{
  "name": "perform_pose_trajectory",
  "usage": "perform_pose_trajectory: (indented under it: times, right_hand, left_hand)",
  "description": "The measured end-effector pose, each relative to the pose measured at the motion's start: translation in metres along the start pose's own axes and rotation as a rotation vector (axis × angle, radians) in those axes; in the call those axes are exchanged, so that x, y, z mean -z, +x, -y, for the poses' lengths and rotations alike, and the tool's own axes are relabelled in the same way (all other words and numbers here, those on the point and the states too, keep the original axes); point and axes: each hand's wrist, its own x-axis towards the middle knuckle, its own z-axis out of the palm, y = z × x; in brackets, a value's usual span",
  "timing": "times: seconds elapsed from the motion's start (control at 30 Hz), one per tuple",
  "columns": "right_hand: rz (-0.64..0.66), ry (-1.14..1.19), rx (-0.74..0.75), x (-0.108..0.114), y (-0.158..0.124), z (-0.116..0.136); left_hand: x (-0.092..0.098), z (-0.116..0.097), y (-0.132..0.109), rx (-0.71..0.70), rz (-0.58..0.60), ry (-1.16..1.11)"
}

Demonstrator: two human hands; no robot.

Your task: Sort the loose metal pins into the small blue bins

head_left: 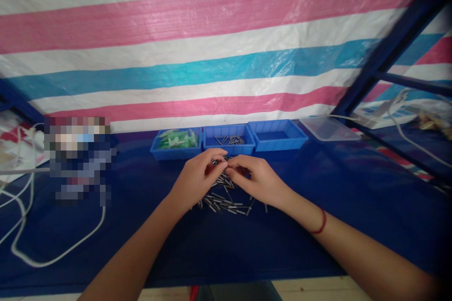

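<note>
While a striped plastic sheet (212, 70) fills the back of the view, a broad blue tabletop (247, 249) spreads out before it. A white cable (38, 265) loops over the left side. Toward the back stand three blue bins in a row: a left bin (176, 153) with green pieces (178, 139) too blurred to name, a middle bin (233, 148) and a right bin (282, 143), with a clear lid (330, 129) lying just right of them.

In front of the middle bin, the left hand (197, 171) and right hand (261, 181) come together at the fingertips. Each grip is drawn to a narrow pinch; whether anything sits in either, I cannot tell. A red cord (321, 222) circles the right wrist.

Smallest are the slim metal pins (231, 207), jumbled on the tabletop beneath the hands and on the near side of them; more lie inside the middle bin. They look light, stiff and hard to break, though probably smooth enough to slip or roll. A fingertip pinch around the thicker, paler section should hold best; the thin shaft would likely twist, and crossed pins may drag neighbours along.
</note>
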Motion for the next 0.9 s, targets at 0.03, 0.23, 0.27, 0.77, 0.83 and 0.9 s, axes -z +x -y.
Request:
perform_pose_trajectory:
  times: [0.03, 0.23, 0.27, 0.77, 0.83, 0.9]
  right_hand:
    - [0.008, 0.014, -0.003, 0.0, 0.0, 0.0]
    - [-0.033, 0.081, -0.034, -0.002, 0.0, -0.002]
    - [-0.048, 0.092, -0.047, -0.003, 0.0, -0.003]
    - [-0.113, 0.691, -0.245, 0.0, 0.001, 0.001]
    - [-0.092, 0.732, -0.246, 0.001, 0.001, 0.004]
    - [-0.067, 0.754, -0.238, 0.003, 0.0, 0.006]
  left_hand:
    - [0.0, 0.0, 0.0, 0.014, -0.016, -0.021]
    - [0.001, 0.0, -0.001, 0.027, -0.001, -0.04]
    - [0.001, 0.0, 0.0, 0.021, 0.002, -0.04]
    - [0.002, 0.003, 0.001, 0.035, -0.006, -0.053]
    - [0.001, 0.004, 0.001, 0.039, 0.013, -0.057]
    - [0.0, 0.004, 0.001, 0.039, 0.029, -0.062]
